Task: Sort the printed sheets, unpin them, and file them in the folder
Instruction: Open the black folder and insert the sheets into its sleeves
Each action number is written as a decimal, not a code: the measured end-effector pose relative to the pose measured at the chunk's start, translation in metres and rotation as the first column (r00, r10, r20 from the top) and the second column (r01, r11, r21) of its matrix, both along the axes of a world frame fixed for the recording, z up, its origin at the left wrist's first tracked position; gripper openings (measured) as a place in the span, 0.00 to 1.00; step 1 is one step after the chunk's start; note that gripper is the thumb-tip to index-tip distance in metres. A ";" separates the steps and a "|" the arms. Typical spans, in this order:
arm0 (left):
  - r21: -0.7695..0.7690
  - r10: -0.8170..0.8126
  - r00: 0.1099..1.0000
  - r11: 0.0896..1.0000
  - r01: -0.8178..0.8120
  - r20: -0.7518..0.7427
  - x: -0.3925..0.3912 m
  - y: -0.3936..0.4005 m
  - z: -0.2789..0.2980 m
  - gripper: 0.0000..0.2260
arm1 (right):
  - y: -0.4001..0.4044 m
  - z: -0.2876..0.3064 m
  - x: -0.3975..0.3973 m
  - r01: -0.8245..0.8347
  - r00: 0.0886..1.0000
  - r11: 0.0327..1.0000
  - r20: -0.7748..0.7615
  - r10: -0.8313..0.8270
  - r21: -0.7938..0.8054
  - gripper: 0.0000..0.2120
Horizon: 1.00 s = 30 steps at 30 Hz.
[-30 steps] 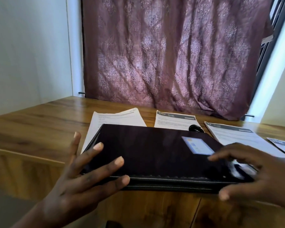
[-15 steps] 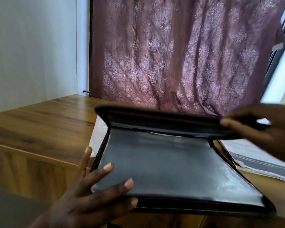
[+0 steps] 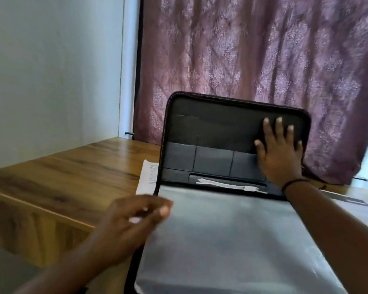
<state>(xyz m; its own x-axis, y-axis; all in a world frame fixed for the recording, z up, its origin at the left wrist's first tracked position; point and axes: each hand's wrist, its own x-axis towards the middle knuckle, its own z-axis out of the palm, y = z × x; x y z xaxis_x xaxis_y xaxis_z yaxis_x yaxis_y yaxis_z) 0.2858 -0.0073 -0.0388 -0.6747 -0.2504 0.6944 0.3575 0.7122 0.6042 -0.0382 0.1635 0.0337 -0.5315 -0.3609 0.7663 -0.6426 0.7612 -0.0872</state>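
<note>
Fingers of the right hand (image 3: pixel 279 153) lie straight and spread, pressing flat against the inner face of the raised folder lid (image 3: pixel 221 132); fingers (image 3: pixel 155 209) of the left hand (image 3: pixel 132 223) are loosely bent at the near left edge of the folder, blurred, and whether they pinch anything cannot be told.

Judged from this, the task is at its start. The folder (image 3: pixel 232 240) sits open on the bench (image 3: pixel 62 177), its lid propped nearly upright and its lower half, a shiny grey plastic sleeve, lying flat toward the person. No sheet looks filed in that sleeve. Sorting, unpinning and filing all appear to be left.

Printed sheets are only partly in view: one (image 3: pixel 148 177) pokes out from behind the lid's left edge, lying on the bench, and another (image 3: pixel 353 206) shows at the right, beyond the right forearm. The upright lid hides whatever lies behind it, so reaching those papers would likely mean laying it flat or going round it.

Behind the bench hangs a patterned mauve curtain (image 3: pixel 253 60), with a pale wall (image 3: pixel 51 71) to the left. Inside the lid are stitched pockets (image 3: pixel 200 158), and a thin white strip (image 3: pixel 227 184) lies along the hinge fold. A dark band (image 3: pixel 293 182) circles the right wrist.
</note>
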 end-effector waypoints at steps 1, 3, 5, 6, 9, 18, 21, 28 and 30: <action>0.122 0.030 1.000 0.992 -0.029 -0.005 -0.011 -0.008 0.004 0.18 | -0.001 -0.018 -0.004 0.028 0.998 0.997 0.058 -0.033 0.078 0.31; 0.314 0.103 0.994 0.943 -0.112 0.046 -0.041 -0.034 0.012 0.16 | 0.001 -0.049 -0.014 0.058 0.985 0.977 0.149 -0.090 0.207 0.33; 0.423 0.193 0.974 0.878 -0.226 0.121 -0.069 -0.064 0.018 0.08 | 0.006 -0.060 -0.027 0.024 0.964 0.957 0.246 -0.099 0.290 0.33; 0.421 0.241 0.953 0.856 -0.298 0.184 -0.078 -0.076 0.022 0.06 | 0.008 -0.059 -0.028 0.008 0.956 0.950 0.275 -0.099 0.313 0.36; 0.478 0.246 0.878 0.762 -0.438 0.412 -0.100 -0.099 0.032 0.06 | 0.012 -0.060 -0.030 0.004 0.959 0.941 0.266 -0.099 0.339 0.46; 0.512 0.110 0.740 0.654 -0.557 0.664 -0.139 -0.109 0.042 0.13 | 0.013 -0.055 -0.029 -0.051 0.927 0.943 0.367 -0.078 0.329 0.32; 0.435 0.121 0.677 0.681 -0.588 0.725 -0.143 -0.103 0.043 0.05 | 0.015 -0.049 -0.027 -0.010 0.944 0.982 0.325 -0.053 0.189 0.31; 0.398 0.292 0.788 0.737 -0.546 0.542 -0.150 -0.104 0.047 0.13 | 0.035 -0.032 -0.028 -0.050 0.926 0.863 0.300 0.228 -0.503 0.30; 0.440 0.363 0.816 0.705 -0.556 0.449 -0.145 -0.107 0.049 0.11 | 0.038 -0.034 -0.027 -0.094 0.892 0.824 0.320 0.318 -0.558 0.33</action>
